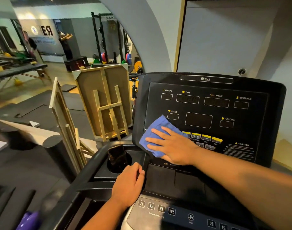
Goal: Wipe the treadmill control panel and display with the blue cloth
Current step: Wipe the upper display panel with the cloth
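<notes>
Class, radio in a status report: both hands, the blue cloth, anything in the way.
Right hand flat, pressing blue cloth on control panel lower left. Left hand curled on console edge. Phone in cupholder, clear of panel.
</notes>
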